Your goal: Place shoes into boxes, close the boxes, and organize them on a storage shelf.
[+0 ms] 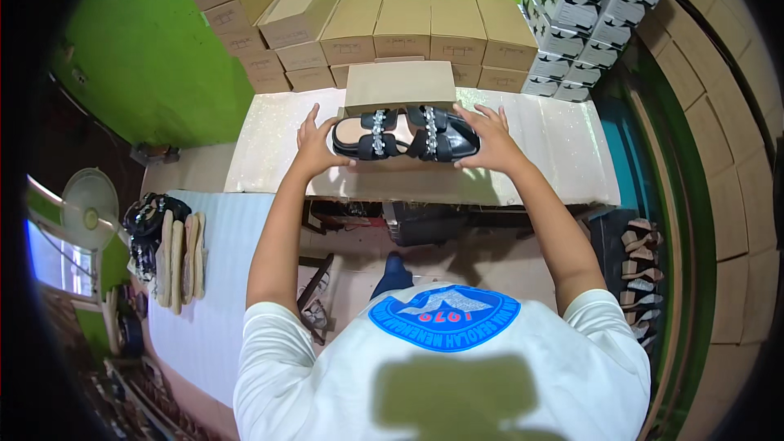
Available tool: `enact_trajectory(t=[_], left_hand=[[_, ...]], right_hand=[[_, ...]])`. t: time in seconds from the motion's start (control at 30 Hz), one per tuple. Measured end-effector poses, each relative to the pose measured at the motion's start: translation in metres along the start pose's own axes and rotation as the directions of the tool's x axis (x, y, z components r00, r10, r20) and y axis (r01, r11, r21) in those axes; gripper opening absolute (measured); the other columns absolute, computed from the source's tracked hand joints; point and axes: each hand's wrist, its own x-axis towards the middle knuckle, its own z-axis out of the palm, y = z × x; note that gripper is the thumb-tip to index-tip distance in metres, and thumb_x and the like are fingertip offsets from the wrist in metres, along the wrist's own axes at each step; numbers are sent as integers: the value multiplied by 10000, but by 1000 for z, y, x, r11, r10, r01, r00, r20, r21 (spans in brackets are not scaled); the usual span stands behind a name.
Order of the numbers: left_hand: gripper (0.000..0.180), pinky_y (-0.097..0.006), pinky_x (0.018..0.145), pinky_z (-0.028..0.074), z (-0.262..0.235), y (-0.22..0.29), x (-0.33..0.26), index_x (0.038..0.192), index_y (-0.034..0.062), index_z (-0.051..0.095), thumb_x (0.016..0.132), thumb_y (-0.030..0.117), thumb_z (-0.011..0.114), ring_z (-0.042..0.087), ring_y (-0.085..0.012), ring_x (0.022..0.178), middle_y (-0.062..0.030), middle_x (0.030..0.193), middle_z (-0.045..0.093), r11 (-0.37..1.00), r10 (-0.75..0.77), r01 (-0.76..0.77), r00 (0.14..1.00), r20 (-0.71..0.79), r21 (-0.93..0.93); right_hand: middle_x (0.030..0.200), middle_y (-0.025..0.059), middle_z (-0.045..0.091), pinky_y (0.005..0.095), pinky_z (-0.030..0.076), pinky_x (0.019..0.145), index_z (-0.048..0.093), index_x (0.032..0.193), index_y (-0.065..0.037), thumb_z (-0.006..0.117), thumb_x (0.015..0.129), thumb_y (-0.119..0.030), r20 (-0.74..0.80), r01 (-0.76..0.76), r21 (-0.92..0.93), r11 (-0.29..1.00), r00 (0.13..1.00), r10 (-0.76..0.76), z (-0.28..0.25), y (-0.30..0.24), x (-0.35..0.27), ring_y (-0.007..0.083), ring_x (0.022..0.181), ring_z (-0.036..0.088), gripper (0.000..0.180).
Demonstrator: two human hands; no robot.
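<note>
A green wall (155, 57) backs the scene, and against it brown boxes (408, 28) stand in stacked rows, with white boxes marked with dark stars (584, 8) piled at the right. More brown cartons (727, 155) run down the right edge. In front of the stacks lies a pale, glittery surface (555, 147); it likely serves as the working top, since the boxes sit within arm's reach behind it. On it, just behind the hands, stands one open brown box (400, 86), its near side facing the person.

To the left a white sheet (212, 278) covers a lower bench, with a heap of dark sandals and tan soles (167, 249) at its far edge and a fan (88, 200) beyond. At the right, pairs of heeled shoes (641, 278) line a rack.

The sandals (406, 135), a black pair with sparkling straps, lie side by side just above the surface in front of the open box, held level, seemingly to keep the pair together as one bundle.

The left hand (313, 145) presses against the pair's left end, fingers spread and upright. The right hand (488, 140) presses the right end, fingers fanned over the toe. Both are open-palmed, clamping the pair between them rather than pinching.
</note>
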Motion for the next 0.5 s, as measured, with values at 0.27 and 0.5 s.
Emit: enact_trajectory(t=[0.27, 0.5], left_hand=[[978, -460, 1044, 188, 54, -47, 48, 1217, 188, 528, 324, 432, 844, 186, -390, 1291, -187, 1430, 164, 992, -111, 122, 976, 190, -43], [965, -545, 1049, 92, 65, -51, 58, 1188, 134, 546, 321, 437, 844, 110, -415, 1313, -180, 1445, 124, 994, -103, 105, 957, 271, 8]], right_hand=[[1267, 63, 494, 597, 66, 1032, 276, 1374, -288, 807, 428, -389, 183, -95, -5, 995, 979, 95, 37, 37, 65, 349, 1256, 314, 1089], [1255, 81, 503, 604, 43, 1032, 295, 1369, -277, 805, 432, -366, 254, -148, 5, 989, 957, 141, 57, 49, 76, 339, 1280, 287, 1070]])
